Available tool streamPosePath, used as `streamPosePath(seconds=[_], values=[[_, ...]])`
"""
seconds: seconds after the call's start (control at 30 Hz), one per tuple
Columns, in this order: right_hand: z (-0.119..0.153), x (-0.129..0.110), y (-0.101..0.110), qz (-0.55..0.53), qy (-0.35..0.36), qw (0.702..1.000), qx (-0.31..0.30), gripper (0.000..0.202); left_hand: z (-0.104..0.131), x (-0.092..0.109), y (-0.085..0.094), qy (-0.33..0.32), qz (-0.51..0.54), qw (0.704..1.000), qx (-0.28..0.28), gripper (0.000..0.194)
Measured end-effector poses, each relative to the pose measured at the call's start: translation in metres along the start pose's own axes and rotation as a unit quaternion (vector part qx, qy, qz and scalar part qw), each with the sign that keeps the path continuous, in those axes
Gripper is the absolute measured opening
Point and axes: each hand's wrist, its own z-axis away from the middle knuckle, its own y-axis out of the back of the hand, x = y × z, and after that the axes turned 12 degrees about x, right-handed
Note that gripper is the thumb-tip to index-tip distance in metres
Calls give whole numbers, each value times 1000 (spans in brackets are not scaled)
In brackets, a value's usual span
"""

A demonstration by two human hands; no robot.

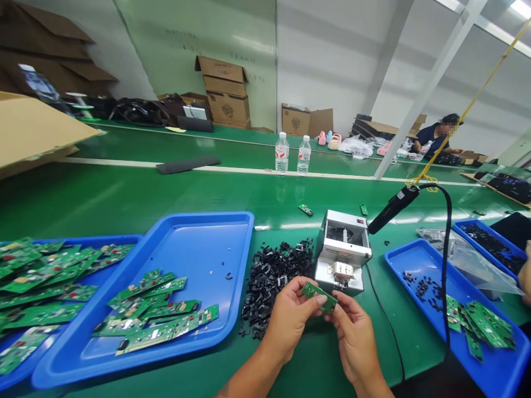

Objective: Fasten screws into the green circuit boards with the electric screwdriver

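Green covers the broad worktop (232, 190) that runs under and well beyond both hands. Left of the hands sits a big blue tray (199, 237), partly filled with circuit boards (191, 324); right of them is another blue tray (409, 257) with more boards and small black pieces at its near end. Just ahead of the fingers stands a white machine (346, 254) with an open-topped bin. Near the left hand, on its outer side, black parts (269, 282) are heaped between the tray and the machine. A black power tool (394, 207) hangs on a yellow cord ahead and to the right.

The left hand (290, 318) pinches a small green board (314, 291), thumb across its face; the right hand (354, 330) grips the opposite end, so the two meet at this one piece, held up before the machine's front. The step in hand seems to be steadying or turning the board; the next move calls for keeping its edges in the fingertips. Forward room is tight against the machine, and the heap crowds the left; green surface lies to the right, crossed by a thin black cable (391, 326).
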Motion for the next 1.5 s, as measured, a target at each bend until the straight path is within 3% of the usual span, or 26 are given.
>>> streamPosePath(seconds=[0.17,0.3,0.53,0.77,1.0,1.23,1.33,1.4,1.5], values=[[-2,-8,-6,-12,18,1000,20,41,2,-6,3,-80,-168,982,-35,26],[-6,-16,1,74,67,995,25,43,6,-6,5,-68,-224,966,-106,14],[-10,-40,17,220,141,963,-73,35,11,-10,8,-47,-182,972,-138,39],[-9,-43,21,228,103,960,-126,34,10,-11,8,-62,-253,952,-159,44],[-14,-34,26,162,29,977,-138,36,9,-5,5,-78,-263,946,-175,29],[-10,-37,27,176,29,974,-140,39,11,0,5,-127,-308,926,-177,19],[-10,-50,32,246,88,962,-86,44,8,-1,6,-119,-314,930,-150,18],[-20,-62,34,270,176,946,14,47,4,-3,4,-91,-286,945,-126,21],[-60,-84,32,210,339,905,148,67,-3,-11,-3,-57,-210,973,-77,28]])
